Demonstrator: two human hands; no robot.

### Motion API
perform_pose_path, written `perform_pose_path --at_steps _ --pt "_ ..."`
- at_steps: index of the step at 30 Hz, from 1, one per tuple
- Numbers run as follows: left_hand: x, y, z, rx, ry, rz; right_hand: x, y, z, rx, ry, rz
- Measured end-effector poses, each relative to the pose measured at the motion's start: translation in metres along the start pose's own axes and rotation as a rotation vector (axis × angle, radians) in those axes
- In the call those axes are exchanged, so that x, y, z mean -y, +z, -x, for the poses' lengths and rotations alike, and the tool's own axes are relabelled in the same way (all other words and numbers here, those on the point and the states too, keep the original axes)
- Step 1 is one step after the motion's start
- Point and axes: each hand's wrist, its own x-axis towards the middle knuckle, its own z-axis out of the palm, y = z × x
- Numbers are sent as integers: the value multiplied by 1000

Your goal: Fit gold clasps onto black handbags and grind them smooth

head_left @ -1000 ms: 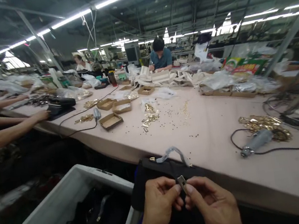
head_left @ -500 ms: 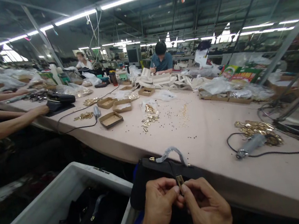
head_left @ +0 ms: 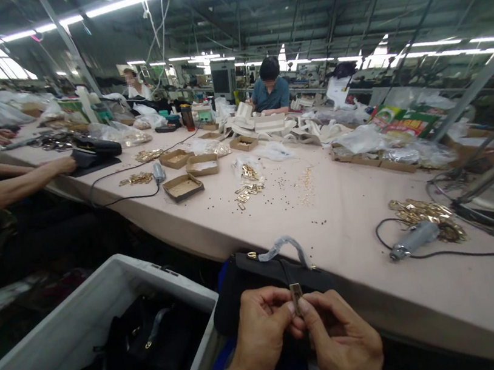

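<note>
Head view: I find the left hand and right hand closed on a metal clasp at six o'clock, fingers hiding its lower end. They cover much of the black bag. At eight, the white crate is cut off, its dark contents indistinct.

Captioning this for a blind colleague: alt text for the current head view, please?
Left hand and right hand pinch a metal fitting at the front of a black handbag. Beyond, gold-coloured fittings and a grey corded tool lie on a pale table; a white bin stands at left.
</note>
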Motion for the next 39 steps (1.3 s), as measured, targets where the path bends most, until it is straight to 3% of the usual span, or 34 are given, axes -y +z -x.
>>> perform_pose_path --at_steps 8,12,16,20,25,31,39 --pt "1 -4 -1 40 -57 117 2 6 2 -40 -27 18" --pt "2 -2 -1 -14 -79 103 4 5 0 -21 -18 19" --pt "7 1 1 -86 -60 61 1 -2 -4 36 82 17" --pt "8 1 3 -73 -79 65 2 -9 -9 121 130 7" --pt "2 3 1 -34 -163 121 5 -11 -9 121 122 7" --pt "4 3 -5 -51 -221 118 -1 -5 5 7 317 -79" --pt "13 11 -4 -149 -208 132 -8 -12 9 133 366 -113"
